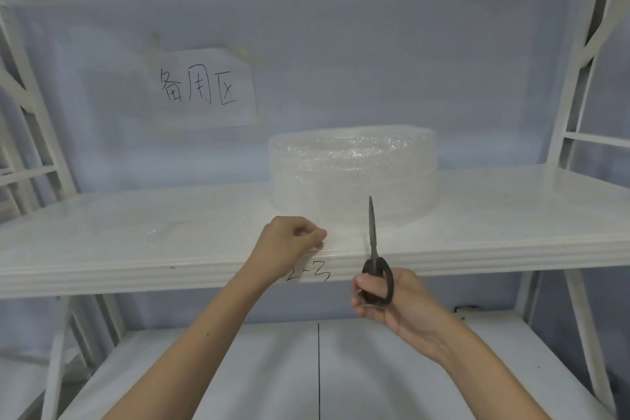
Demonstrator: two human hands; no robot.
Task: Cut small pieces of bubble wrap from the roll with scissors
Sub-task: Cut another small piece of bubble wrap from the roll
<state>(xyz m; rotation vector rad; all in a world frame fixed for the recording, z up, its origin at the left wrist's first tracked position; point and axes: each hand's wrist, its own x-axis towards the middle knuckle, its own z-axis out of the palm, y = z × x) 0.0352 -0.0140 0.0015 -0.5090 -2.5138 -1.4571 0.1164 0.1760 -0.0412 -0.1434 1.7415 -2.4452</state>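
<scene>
White metal rack, and the middle shelf (511, 215) is doing the carrying. A fat bubble wrap roll (353, 174) sits flat on it, loose end trailing to the front edge. "2-3" is scribbled on the shelf's front lip (308, 274). Another shelf (238, 368) sits below.

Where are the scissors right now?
The scissors are in the person's right hand, right of centre in the head view, blades pointing up over the shelf edge just before the bubble wrap roll.
</scene>
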